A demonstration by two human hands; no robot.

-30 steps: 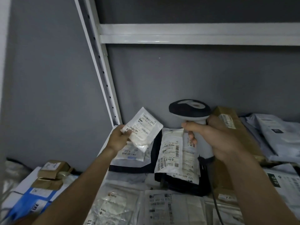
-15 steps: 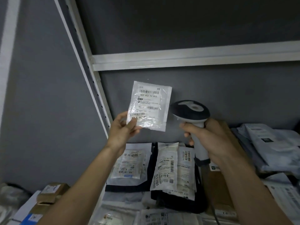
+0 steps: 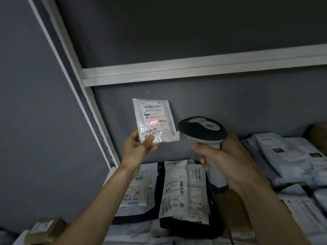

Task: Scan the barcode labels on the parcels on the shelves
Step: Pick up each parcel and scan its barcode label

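Left hand [image 3: 137,149] pinches the lower corner of a small white parcel [image 3: 154,121], now raised above the shelf [image 3: 113,169]; right hand [image 3: 228,160] grips the scanner [image 3: 201,129], whose red beam has newly landed on the middle barcode label [image 3: 155,121], suggesting a scan is underway.

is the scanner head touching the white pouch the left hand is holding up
Apart. In the head view a strip of grey wall shows between the scanner head and the pouch edge.
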